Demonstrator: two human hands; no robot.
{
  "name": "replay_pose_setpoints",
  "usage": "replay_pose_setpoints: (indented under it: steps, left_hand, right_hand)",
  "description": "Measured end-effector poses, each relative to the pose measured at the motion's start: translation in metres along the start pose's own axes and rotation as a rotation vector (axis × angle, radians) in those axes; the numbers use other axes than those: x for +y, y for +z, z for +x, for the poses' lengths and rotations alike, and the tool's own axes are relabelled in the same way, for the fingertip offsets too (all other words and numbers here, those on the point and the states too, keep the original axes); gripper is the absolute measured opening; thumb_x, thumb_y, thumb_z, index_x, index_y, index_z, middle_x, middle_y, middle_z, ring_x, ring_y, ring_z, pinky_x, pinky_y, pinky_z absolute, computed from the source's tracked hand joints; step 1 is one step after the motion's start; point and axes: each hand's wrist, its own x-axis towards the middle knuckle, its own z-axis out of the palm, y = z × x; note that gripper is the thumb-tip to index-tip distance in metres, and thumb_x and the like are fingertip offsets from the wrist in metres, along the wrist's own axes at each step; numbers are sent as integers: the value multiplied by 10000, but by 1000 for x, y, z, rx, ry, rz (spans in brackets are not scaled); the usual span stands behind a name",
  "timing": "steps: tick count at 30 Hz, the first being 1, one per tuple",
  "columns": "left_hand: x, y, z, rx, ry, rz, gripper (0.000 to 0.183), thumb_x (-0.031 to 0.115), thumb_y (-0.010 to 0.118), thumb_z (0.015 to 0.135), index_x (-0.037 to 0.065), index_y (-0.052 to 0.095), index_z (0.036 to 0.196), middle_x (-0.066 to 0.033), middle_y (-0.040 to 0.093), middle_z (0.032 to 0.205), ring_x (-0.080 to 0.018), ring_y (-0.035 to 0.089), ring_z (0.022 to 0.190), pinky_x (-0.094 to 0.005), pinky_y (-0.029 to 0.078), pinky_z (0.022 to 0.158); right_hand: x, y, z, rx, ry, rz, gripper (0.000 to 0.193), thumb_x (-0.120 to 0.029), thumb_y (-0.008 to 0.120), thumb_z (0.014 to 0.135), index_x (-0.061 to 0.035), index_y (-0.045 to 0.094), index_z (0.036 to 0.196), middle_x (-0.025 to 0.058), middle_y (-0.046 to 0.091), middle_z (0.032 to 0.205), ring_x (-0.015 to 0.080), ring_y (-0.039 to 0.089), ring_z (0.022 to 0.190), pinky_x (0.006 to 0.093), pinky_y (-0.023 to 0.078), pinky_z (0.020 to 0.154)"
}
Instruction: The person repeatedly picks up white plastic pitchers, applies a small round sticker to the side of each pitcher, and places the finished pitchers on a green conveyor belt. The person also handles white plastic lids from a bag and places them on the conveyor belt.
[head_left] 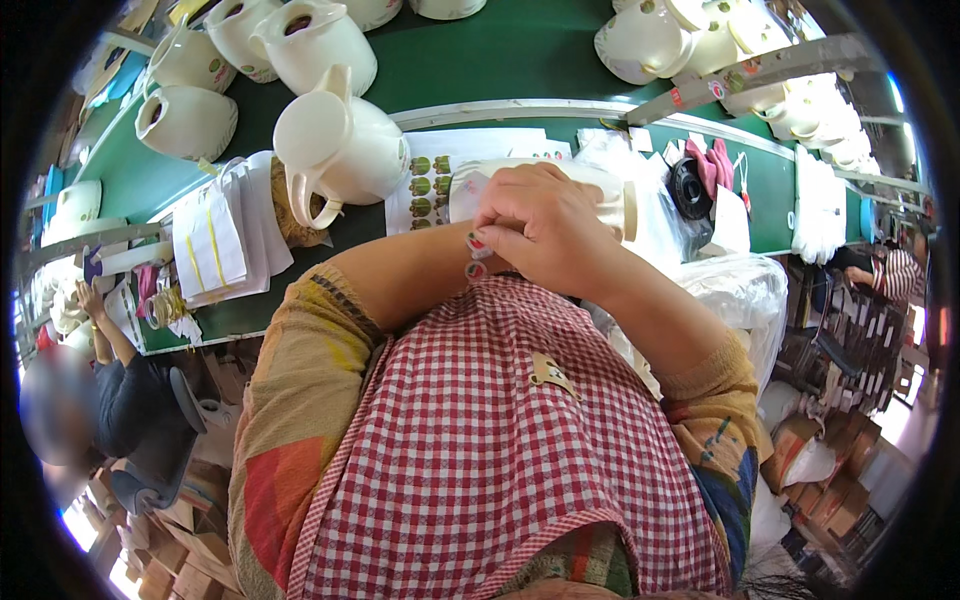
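Right hand (545,215) is over the left wrist (445,255), grip curled by the stickers (476,270) there, can't tell if it's pinching one. Left hand's hidden, so same. Jug (365,150) at ten o'clock.

In front of you, a cream-white vessel (592,178) is lying sideways, partly hidden behind your right hand (545,215), while two small stickers (476,270), pale with touches of red, are sitting close together on your left wrist (448,252).
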Motion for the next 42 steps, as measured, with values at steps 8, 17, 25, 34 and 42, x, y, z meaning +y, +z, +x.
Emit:
replay_pose_setpoints:
  steps: [8,17,25,34,42]
  left_hand:
    - [-37,-46,39,161,-277,-980,221,113,545,901,-38,546,1063,-150,633,867,-203,574,637,-357,519,622]
    - [-69,-25,72,308,-505,-1171,224,116,471,978,-71,590,949,-152,621,889,-232,610,750,-360,546,681]
    - [-72,-20,84,187,-436,-1125,215,135,518,963,-52,528,1068,-143,606,919,-229,615,800,-382,544,745]
    - [-64,-19,81,227,-423,-1096,198,108,479,968,-64,574,991,-180,625,898,-254,633,760,-382,558,741]
    - [-64,-19,79,211,-423,-1071,173,128,520,958,-28,534,1033,-135,627,896,-226,626,787,-374,553,732]
  right_hand:
    - [30,-69,-50,345,485,299,72,-59,676,820,-5,676,867,12,647,763,73,565,685,228,447,609]
    - [92,1,-71,-36,837,310,155,-116,668,818,-9,686,928,89,686,861,159,635,803,286,495,737]
    - [92,19,-55,92,789,636,96,-61,646,832,25,660,874,73,683,866,126,600,745,244,478,709]
    - [113,25,-62,-81,1010,631,115,-111,687,800,0,677,828,33,602,647,99,521,513,241,416,473]
    - [114,36,-61,29,906,337,168,-163,675,781,-16,701,859,77,668,723,167,619,640,299,492,618]
